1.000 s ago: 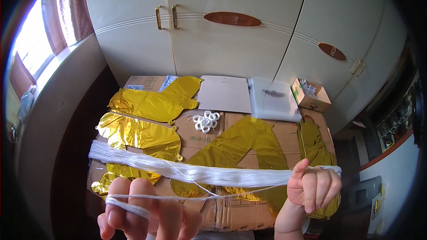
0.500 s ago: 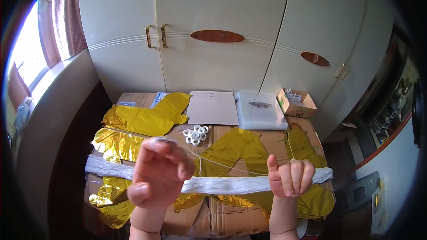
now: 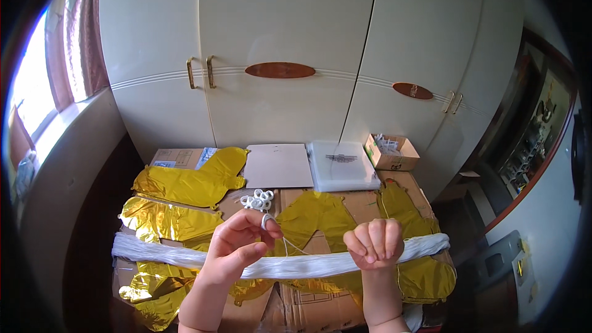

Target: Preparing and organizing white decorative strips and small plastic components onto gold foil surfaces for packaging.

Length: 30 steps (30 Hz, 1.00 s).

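Note:
White string is wound round a finger of my left hand, whose fingers are curled with the thumb a little apart. A strand runs from the coil toward my right hand, which is closed in a fist; its grip on the strand is largely hidden. Beneath both hands a long bundle of white string stretches across the table. Beyond my left hand lies a cluster of small white string rings.
Flat gold foil balloons lie over cardboard on the table. At the back are a grey-beige board, a stack of clear plastic bags and a small cardboard box of white pieces. Pale cabinet doors stand behind.
My left hand has turned, lowered and come nearer the middle. The right hand has moved slightly left and its raised finger has curled in. The view has tilted up and shifted right.

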Each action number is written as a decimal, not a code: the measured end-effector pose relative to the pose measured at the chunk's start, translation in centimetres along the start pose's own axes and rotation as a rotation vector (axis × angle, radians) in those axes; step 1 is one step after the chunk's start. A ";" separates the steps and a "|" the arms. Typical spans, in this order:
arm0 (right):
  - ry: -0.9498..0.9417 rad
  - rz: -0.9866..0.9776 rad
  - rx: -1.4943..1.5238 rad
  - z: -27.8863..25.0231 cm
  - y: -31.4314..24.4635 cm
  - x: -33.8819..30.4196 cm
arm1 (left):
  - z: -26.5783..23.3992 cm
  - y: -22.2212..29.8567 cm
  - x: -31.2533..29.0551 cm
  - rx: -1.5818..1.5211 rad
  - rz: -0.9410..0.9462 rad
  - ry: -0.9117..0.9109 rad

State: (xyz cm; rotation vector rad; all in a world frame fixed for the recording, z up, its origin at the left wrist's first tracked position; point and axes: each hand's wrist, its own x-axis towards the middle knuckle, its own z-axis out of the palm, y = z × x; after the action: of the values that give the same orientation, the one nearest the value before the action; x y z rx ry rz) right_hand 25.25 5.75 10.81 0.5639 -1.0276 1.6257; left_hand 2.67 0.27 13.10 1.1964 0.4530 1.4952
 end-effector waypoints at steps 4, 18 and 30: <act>0.133 0.049 -0.633 -0.5 1.3 0.2 | 0.5 0.1 0.4 0.046 -0.170 -0.028; 0.235 0.463 -1.102 0.3 4.9 -0.5 | -2.3 -4.0 2.3 0.839 0.169 0.086; 0.143 0.425 -1.497 -0.2 4.8 -0.3 | -1.5 -3.8 2.4 0.286 -0.067 0.014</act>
State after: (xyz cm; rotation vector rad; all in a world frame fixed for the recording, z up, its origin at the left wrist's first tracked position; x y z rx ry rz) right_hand 20.86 5.49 8.88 -0.8000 -1.9341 0.7754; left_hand 3.65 4.09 10.50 1.3792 0.7283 1.4140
